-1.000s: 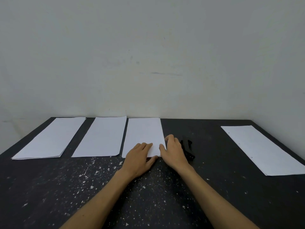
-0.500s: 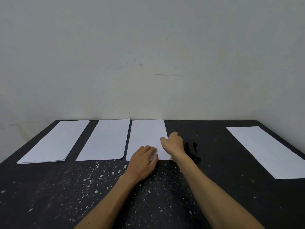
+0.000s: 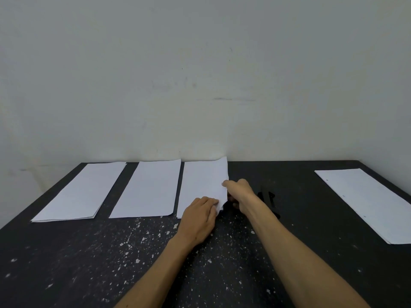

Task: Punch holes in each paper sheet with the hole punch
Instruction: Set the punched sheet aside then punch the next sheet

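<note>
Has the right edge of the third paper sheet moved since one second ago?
Yes. The right hand has lifted the sheet's right edge off the table; the second sheet beside it lies flat.

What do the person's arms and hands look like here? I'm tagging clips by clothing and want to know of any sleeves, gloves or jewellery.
Both forearms are bare up to the bottom edge of the picture: no sleeve or cuff shows. The left hand and right hand wear no gloves. No watch, bracelet or ring is visible, though the right hand's fingers are partly hidden behind the paper sheet.
</note>
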Demonstrator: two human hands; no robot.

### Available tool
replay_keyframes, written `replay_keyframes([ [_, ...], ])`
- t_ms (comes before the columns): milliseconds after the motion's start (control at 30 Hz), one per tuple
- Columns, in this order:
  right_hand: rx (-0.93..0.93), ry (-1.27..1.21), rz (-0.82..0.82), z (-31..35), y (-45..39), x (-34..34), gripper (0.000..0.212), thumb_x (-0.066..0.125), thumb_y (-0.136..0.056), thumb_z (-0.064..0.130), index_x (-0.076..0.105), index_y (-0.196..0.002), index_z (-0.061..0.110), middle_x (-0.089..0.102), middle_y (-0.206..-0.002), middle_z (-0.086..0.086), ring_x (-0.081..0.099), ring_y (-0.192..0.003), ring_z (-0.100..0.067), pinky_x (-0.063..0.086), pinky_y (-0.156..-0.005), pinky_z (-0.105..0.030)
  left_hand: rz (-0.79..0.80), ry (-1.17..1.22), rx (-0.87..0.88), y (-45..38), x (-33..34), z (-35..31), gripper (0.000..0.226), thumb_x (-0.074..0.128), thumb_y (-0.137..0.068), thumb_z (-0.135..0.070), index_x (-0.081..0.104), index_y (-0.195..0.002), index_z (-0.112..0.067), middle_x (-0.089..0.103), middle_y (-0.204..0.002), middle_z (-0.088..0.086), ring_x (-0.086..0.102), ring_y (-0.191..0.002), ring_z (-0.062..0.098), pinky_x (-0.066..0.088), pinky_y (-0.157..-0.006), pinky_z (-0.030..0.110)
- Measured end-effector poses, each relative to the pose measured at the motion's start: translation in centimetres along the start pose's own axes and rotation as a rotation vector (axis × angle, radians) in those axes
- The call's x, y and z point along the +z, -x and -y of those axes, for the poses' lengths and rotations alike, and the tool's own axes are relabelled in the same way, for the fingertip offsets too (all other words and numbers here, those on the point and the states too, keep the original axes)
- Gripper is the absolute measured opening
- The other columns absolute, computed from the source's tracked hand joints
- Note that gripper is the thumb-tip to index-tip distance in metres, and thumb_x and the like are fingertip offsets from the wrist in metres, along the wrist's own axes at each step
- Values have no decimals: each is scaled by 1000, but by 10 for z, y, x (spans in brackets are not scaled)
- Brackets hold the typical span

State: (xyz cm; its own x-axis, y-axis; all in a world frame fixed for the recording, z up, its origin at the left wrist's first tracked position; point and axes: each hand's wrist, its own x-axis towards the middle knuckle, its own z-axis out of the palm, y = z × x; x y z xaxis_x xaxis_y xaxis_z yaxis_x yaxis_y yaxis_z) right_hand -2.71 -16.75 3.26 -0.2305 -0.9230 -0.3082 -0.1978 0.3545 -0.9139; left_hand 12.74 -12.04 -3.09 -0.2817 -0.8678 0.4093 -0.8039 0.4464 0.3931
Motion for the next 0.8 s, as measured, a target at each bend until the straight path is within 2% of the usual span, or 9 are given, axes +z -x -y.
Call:
replay_keyframes([
  [67, 2, -11, 56, 2, -7, -3, 23, 64, -97, 23, 60, -109, 4, 71, -112, -10, 68, -100, -24, 58, -79, -37, -3, 20, -13, 0, 0, 1, 40, 34, -107, -27, 61, -137, -20, 63, -131, -8, 54, -112, 10, 39, -97, 22],
  [133, -44, 25, 103, 4, -11, -5, 20, 69, -95, 24, 64, -97, 5, 74, -108, -13, 68, -96, -20, 58, -86, -37, -9, 32, -16, 0, -1, 0, 39, 35, -108, -27, 61, -136, -21, 63, -132, -9, 53, -114, 9, 39, -98, 21],
  [200, -113, 90, 137, 6, -12, -5, 20, 70, -93, 21, 54, -84, 12, 67, -96, -12, 60, -87, -19, 51, -76, -35, -11, 42, -12, 0, -2, -1, 39, 36, -108, -26, 62, -135, -20, 63, -131, -9, 53, -114, 8, 38, -98, 20],
  [333, -195, 130, 181, 13, -4, -5, 20, 58, -91, 8, 41, -84, 18, 53, -93, -8, 48, -84, -22, 40, -71, -37, -11, 142, -34, 2, -6, -1, 35, 40, -107, -23, 64, -132, -19, 63, -131, -9, 54, -117, 5, 41, -104, 22],
  [433, -257, 66, 169, 18, 11, -16, 19, 51, -92, 3, 41, -84, 17, 52, -92, -10, 48, -83, -22, 39, -70, -35, -148, 246, -108, 2, -13, -4, 31, 46, -105, -21, 65, -129, -14, 63, -129, -5, 57, -116, 7, 44, -104, 24],
  [567, -301, -86, 223, 23, 42, -50, 14, 50, -96, 2, 44, -92, 13, 61, -99, -13, 60, -87, -26, 49, -71, -37, -310, 358, -411, -5, -32, -4, 36, 50, -103, -31, 56, -133, -12, 59, -130, 1, 55, -114, 14, 46, -102, 32],
  [667, -361, -165, 291, 19, 64, -76, 14, 51, -99, 2, 52, -110, 11, 68, -113, -8, 70, -97, -25, 58, -79, -37, -249, 646, -580, -20, -64, -11, 46, 55, -102, -29, 45, -144, -13, 57, -128, -4, 56, -112, 16, 46, -94, 32],
  [733, -411, -153, 320, 16, 73, -87, 30, 51, -101, 4, 55, -124, 23, 70, -122, -2, 73, -104, -23, 61, -87, -39, -205, 750, -536, -34, -85, -15, 34, 56, -100, -21, 56, -131, -8, 67, -112, 1, 64, -100, 22, 48, -82, 29],
  [800, -485, -127, 309, 17, 78, -91, 42, 51, -101, 4, 56, -131, 33, 72, -126, 6, 74, -107, -15, 60, -90, -38, -242, 768, -455, -44, -104, -21, 25, 59, -93, -21, 63, -109, -2, 69, -102, 21, 66, -87, 31, 48, -75, 34],
])
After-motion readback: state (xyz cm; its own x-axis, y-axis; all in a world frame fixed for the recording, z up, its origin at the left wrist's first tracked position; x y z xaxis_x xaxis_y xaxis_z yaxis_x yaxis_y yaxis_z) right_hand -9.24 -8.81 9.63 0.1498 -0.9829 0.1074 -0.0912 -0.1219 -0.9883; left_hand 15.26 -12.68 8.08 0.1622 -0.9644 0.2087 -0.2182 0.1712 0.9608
